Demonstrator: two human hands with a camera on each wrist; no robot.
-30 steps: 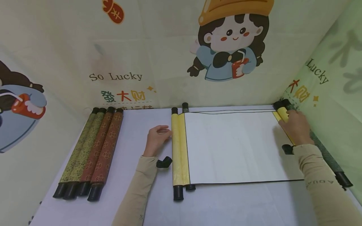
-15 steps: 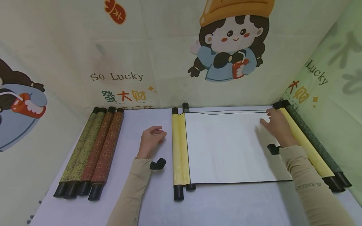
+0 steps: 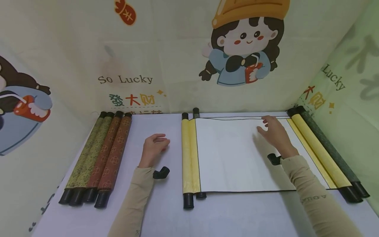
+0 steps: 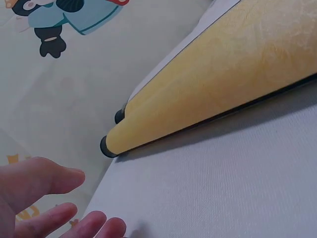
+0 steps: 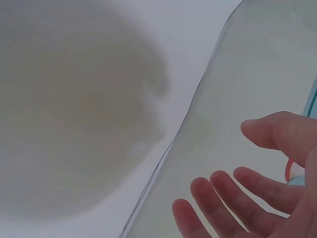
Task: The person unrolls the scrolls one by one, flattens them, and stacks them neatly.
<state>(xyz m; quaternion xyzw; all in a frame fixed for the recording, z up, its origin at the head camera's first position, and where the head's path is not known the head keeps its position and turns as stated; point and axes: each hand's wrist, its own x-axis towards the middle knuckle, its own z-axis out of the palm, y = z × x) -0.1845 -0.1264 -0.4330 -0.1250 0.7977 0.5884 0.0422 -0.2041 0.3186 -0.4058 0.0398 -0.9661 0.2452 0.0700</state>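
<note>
Evidently, the right grip (image 3: 276, 136) had come away from the yellow, black-capped roll (image 3: 320, 149) on its right and hung parted, holding nothing, over the blank white paper sheet (image 3: 231, 154), seemingly spread unaided; the left grip (image 3: 151, 150), loosely parted, had drawn back too.

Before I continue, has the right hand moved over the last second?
Yes: in the head view, the right hand moved left, off the right yellow roll, over the white paper.
</note>
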